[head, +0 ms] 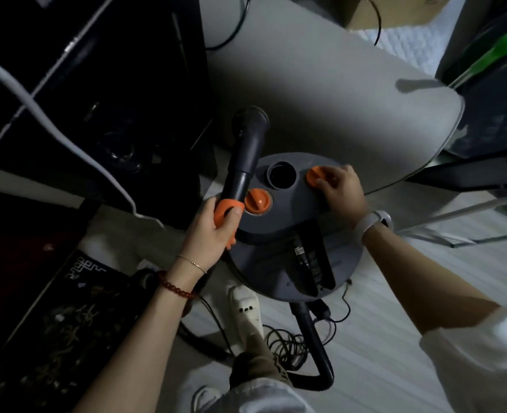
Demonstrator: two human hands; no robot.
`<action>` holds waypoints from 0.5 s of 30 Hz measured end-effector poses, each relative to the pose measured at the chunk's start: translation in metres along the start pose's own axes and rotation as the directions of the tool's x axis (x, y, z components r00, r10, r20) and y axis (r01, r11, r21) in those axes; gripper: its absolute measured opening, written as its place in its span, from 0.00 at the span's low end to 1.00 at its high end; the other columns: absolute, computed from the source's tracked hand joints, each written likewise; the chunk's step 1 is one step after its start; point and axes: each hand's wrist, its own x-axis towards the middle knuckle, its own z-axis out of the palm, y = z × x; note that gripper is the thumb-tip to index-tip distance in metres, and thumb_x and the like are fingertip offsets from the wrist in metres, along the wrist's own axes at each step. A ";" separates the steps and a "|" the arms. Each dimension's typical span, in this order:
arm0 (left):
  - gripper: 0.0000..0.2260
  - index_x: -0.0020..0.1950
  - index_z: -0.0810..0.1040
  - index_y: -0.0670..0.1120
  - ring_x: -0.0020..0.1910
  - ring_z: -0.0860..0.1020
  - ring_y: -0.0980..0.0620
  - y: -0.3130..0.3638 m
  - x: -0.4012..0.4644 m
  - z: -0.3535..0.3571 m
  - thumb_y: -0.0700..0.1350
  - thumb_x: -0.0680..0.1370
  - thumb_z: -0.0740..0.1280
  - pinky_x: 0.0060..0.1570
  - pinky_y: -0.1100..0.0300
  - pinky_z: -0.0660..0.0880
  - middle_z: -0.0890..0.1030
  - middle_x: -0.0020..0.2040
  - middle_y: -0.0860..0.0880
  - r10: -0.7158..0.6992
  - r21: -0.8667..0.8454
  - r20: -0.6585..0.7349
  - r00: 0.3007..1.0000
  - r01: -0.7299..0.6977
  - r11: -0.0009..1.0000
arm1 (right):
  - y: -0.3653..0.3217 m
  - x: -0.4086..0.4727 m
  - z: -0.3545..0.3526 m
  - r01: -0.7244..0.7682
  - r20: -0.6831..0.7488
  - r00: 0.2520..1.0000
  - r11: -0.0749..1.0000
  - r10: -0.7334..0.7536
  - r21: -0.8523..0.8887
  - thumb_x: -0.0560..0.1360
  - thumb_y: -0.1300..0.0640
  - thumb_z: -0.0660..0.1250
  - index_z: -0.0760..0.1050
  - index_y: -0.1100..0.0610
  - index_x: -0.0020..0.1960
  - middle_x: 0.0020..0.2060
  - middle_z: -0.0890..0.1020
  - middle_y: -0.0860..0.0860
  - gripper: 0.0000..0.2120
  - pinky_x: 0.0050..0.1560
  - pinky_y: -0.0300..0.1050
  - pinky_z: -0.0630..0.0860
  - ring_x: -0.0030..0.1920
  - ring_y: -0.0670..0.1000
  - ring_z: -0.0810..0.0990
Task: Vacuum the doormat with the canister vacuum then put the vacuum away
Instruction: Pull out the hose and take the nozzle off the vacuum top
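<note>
Canister vacuum (279, 234): round dark grey body on the pale floor (395, 338), seen from above. The flat top carries an open round port (282, 174), an orange knob on the left (256, 201) and a second orange knob on the right (316, 175). A dark slot with a cord or latch part runs down the near side.

Left hand (213, 231) is wrapped around the orange grip (226, 211) of the dark wand (244, 158), fingers curled tight on it, thumb over the top. The wand angles up and away, with its round nozzle end at the far tip, just left of the canister top and beside the left knob.

Right hand (340, 190) is on the right knob, fingertips bent over its edge; pinching or just pressing, cannot tell. White band on that wrist.

A dark hose (314, 338) leaves the canister's near edge and loops toward the person. A socked foot (244, 317) stands just beside the base, with coiled thin cable (288, 344) next to it.

Tight on the left: black cabinet (91, 99) and dark patterned doormat (52, 332). A grey rounded panel (335, 93) touches the canister's far side. Open floor to the right and near.
</note>
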 end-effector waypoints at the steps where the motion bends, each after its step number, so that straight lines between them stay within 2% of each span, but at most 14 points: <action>1: 0.06 0.47 0.69 0.55 0.23 0.73 0.60 0.000 0.004 0.002 0.43 0.78 0.63 0.26 0.65 0.72 0.74 0.33 0.50 -0.004 -0.013 0.008 1.000 0.004 1.000 | 0.002 0.006 0.000 0.026 0.035 0.999 0.998 -0.025 -0.049 0.76 0.57 0.64 0.74 0.61 0.62 0.55 0.72 0.63 0.16 0.59 0.52 0.69 0.59 0.62 0.71; 3: 0.06 0.46 0.70 0.56 0.24 0.74 0.59 -0.001 0.007 0.006 0.44 0.78 0.63 0.26 0.63 0.73 0.75 0.33 0.50 -0.018 -0.031 0.034 0.999 0.019 0.999 | 0.003 0.016 -0.002 0.053 0.096 0.994 0.992 -0.042 -0.113 0.76 0.58 0.64 0.73 0.60 0.63 0.56 0.71 0.63 0.16 0.58 0.50 0.67 0.58 0.62 0.70; 7: 0.04 0.46 0.70 0.54 0.24 0.74 0.58 -0.004 0.008 0.010 0.45 0.78 0.63 0.26 0.64 0.73 0.74 0.33 0.48 -0.077 -0.089 0.055 0.996 0.082 0.993 | 0.005 0.024 -0.011 0.105 0.193 0.977 0.990 -0.086 -0.094 0.76 0.58 0.65 0.72 0.59 0.64 0.55 0.71 0.61 0.18 0.53 0.40 0.63 0.57 0.59 0.71; 9: 0.04 0.47 0.70 0.54 0.24 0.74 0.57 -0.005 0.007 0.012 0.45 0.78 0.62 0.26 0.65 0.73 0.74 0.32 0.46 -0.105 -0.112 0.059 0.993 0.111 0.987 | 0.008 0.028 -0.019 0.135 0.270 0.957 0.987 -0.107 -0.088 0.76 0.58 0.65 0.70 0.57 0.66 0.54 0.69 0.58 0.19 0.53 0.39 0.62 0.58 0.59 0.70; 12: 0.03 0.48 0.70 0.52 0.24 0.73 0.58 -0.007 0.005 0.018 0.44 0.79 0.61 0.26 0.66 0.72 0.73 0.32 0.45 -0.124 -0.108 0.073 0.990 0.131 0.985 | 0.011 0.033 -0.028 0.175 0.379 0.918 0.978 -0.120 -0.116 0.76 0.58 0.64 0.65 0.53 0.70 0.59 0.67 0.59 0.23 0.55 0.36 0.60 0.60 0.57 0.68; 15: 0.02 0.50 0.70 0.50 0.24 0.73 0.58 -0.009 0.006 0.024 0.44 0.79 0.61 0.26 0.66 0.72 0.73 0.32 0.45 -0.120 -0.085 0.101 0.988 0.129 0.988 | 0.011 0.034 -0.028 0.148 0.369 0.924 0.983 -0.100 -0.105 0.76 0.56 0.64 0.65 0.54 0.70 0.61 0.66 0.59 0.23 0.55 0.35 0.60 0.61 0.57 0.68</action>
